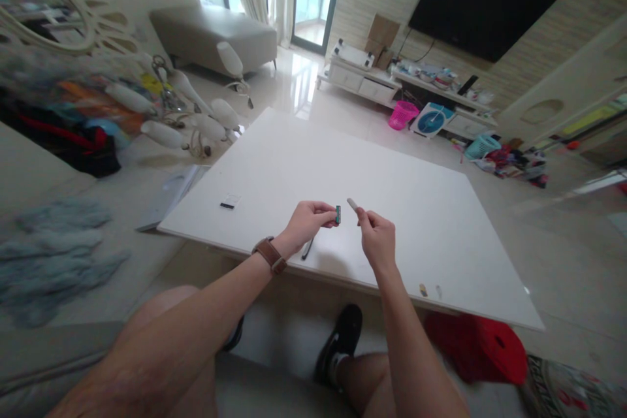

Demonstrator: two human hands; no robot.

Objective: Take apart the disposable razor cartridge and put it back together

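My left hand (313, 215), with a brown-strapped watch (270, 255) at its wrist, pinches a small rectangular piece (337, 214), green and dark with a pale strip. Its exact kind is too small to make out. Just to the right, my right hand (377, 232) is closed on a short, slim light-grey stick (352, 204), which points up and left toward that piece without touching it. Both hands are above the white table (392, 170). Below my left hand, a thin dark strip-like object (307, 249) lies near the front edge.
A small white and black item (229, 202) lies on the table's left. Near the right front edge are a small yellowish-brown piece (423, 290) and a clear piece (439, 291). A lamp with several white shades (191, 111) stands left; a red object (490, 346) sits below right.
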